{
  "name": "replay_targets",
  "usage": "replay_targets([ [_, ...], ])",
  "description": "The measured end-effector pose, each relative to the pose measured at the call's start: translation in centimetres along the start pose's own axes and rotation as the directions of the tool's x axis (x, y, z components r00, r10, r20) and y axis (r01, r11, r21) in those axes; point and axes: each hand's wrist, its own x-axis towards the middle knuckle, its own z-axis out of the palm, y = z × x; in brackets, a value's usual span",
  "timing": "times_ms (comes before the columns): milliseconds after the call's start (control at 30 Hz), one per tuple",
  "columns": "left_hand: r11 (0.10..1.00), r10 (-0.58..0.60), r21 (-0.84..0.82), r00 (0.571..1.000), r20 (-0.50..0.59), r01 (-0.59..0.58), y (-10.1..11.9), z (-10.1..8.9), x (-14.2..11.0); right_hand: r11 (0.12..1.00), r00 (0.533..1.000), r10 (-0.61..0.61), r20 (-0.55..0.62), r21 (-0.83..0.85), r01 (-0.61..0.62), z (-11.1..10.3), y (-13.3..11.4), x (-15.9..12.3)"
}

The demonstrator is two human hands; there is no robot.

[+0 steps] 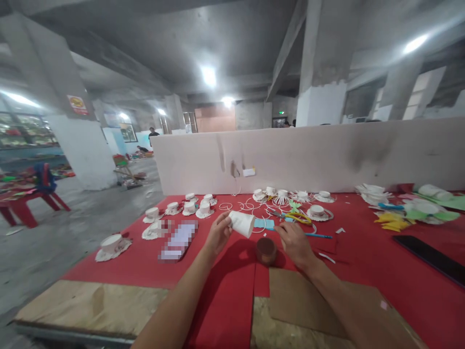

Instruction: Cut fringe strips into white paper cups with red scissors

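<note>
My left hand [219, 234] is closed around a white paper cup [241, 223], held on its side just above the red table cover [363, 261]. My right hand [294, 241] rests low over the cover, back up and fingers curled; what it holds, if anything, is hidden. A small brown roll [266, 250] stands between the two hands. Just beyond them lie a light blue paper piece [264, 223], yellow-handled scissors [296, 216] and a blue pen [317, 235].
Several finished white paper cup-and-saucer pieces [112, 246] lie along the left and back of the table. Coloured paper scraps [394, 221] are piled at the right, a black phone [430, 258] near them. A pale partition wall [312, 155] closes the back. Brown cardboard [301, 300] lies near me.
</note>
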Motion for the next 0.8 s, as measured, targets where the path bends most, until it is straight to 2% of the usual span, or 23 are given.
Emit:
replay_targets([
  [267,0.998,-0.046,-0.044,0.999,-0.008,0.046,-1.1,-0.1,-0.2,0.996,0.994,-0.08,0.068,-0.028,0.082,0.7,2.0,-0.4],
  [533,0.992,-0.12,-0.062,0.987,-0.107,0.113,-2.7,-0.7,-0.2,0.976,0.949,-0.207,0.237,-0.015,0.216,-1.2,6.6,0.2],
  [667,0.987,-0.141,-0.102,0.976,-0.166,0.125,-3.0,-0.9,-0.2,0.974,0.927,-0.209,0.311,-0.016,0.225,-2.0,8.7,0.4],
  [800,0.982,-0.138,-0.155,0.969,-0.207,0.107,-2.9,-1.2,-0.3,0.981,0.917,-0.163,0.363,-0.036,0.189,-1.3,9.5,-0.1],
])
